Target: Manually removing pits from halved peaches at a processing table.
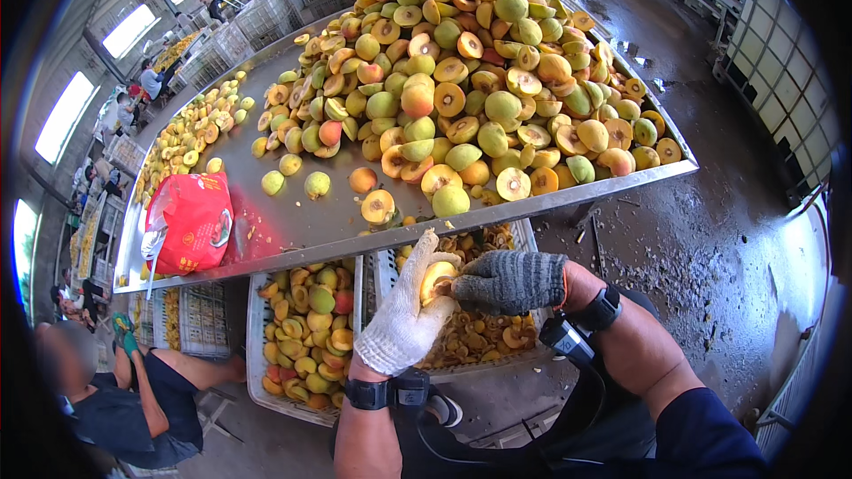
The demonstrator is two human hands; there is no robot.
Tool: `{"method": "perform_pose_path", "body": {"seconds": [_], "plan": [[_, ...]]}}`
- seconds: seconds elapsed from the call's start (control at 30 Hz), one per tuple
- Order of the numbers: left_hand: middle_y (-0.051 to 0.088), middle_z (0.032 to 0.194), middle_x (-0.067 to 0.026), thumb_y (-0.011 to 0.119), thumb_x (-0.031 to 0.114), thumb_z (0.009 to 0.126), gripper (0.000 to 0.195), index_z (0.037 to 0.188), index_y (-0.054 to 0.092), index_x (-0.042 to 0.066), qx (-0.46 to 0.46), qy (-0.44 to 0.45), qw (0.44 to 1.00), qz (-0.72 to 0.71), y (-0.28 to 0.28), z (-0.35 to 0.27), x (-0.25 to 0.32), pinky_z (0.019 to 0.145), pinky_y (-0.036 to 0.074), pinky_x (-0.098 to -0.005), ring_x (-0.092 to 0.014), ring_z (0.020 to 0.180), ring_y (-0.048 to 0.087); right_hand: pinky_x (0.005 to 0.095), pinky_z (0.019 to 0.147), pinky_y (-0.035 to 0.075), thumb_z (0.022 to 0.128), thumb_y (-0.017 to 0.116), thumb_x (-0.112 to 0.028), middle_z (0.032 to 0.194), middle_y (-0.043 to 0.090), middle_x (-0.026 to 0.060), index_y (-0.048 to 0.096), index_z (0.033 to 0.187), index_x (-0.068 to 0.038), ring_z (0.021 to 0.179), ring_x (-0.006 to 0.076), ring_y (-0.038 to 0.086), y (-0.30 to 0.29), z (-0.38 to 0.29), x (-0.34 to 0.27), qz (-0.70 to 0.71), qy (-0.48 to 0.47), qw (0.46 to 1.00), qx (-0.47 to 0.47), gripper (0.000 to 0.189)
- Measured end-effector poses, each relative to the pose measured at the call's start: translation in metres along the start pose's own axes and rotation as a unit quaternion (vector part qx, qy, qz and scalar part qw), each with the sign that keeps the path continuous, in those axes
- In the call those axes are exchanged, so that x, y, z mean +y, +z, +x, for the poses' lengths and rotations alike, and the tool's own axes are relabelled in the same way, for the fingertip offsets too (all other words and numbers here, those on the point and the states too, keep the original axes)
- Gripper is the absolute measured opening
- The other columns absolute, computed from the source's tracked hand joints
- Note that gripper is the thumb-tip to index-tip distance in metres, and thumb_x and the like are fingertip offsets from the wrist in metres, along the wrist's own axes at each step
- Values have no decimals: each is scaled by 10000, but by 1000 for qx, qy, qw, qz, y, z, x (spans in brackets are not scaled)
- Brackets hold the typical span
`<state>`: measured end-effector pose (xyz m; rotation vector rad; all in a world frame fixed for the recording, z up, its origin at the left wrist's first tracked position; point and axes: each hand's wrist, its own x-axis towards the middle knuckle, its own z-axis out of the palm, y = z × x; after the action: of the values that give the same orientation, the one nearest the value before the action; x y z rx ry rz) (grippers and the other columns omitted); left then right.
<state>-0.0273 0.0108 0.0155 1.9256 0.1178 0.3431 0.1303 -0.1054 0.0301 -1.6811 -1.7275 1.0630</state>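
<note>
My left hand [416, 313], in a white knit glove, holds a halved peach-like fruit [437, 279] just past the metal table's near edge. My right hand [509, 281], in a grey striped knit glove, has its fingers closed at the fruit's cut side; whether a tool is in them is hidden. A large heap of halved yellow-green fruit [419, 93] lies on the metal table [293, 213]. Below my hands stands a plastic crate [529, 239] of fruit scraps and pieces. Left of it, a white crate [256, 339] holds halved fruit.
A red plastic bag [193, 223] sits at the table's left corner, near a smaller fruit pile [206, 120]. A co-worker in green gloves [124, 332] sits at lower left. Stacked crates [266, 13] stand behind the table. The floor [672, 286] at right is wet.
</note>
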Motion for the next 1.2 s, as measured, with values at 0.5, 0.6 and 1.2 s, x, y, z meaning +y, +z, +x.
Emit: {"method": "perform_pose_path", "body": {"seconds": [0.5,0.6,1.2], "plan": [[456,1229,-118,508,-4,800,603,1340,238,17,-36,-99,982,-156,-7,-9,3,926,351,-259,-173,1080,449,290,533,440,809,542,-163,751,583,76,548,1009,-75,610,175,564,5,7,36,-54,-293,953,53,219],[463,1224,-123,503,-3,799,586,1330,255,10,-41,-116,986,-113,-6,-10,3,942,341,-268,-178,1101,443,227,431,410,851,520,-209,703,585,31,578,939,-77,505,91,530,9,8,37,93,-161,983,13,169],[501,1153,-84,464,-27,775,537,1293,344,45,-6,-81,997,-10,-18,-15,-11,821,423,-241,-124,973,506,195,432,383,837,543,-381,593,537,-15,610,897,-36,480,63,485,3,2,34,206,-64,976,-33,357]]}}
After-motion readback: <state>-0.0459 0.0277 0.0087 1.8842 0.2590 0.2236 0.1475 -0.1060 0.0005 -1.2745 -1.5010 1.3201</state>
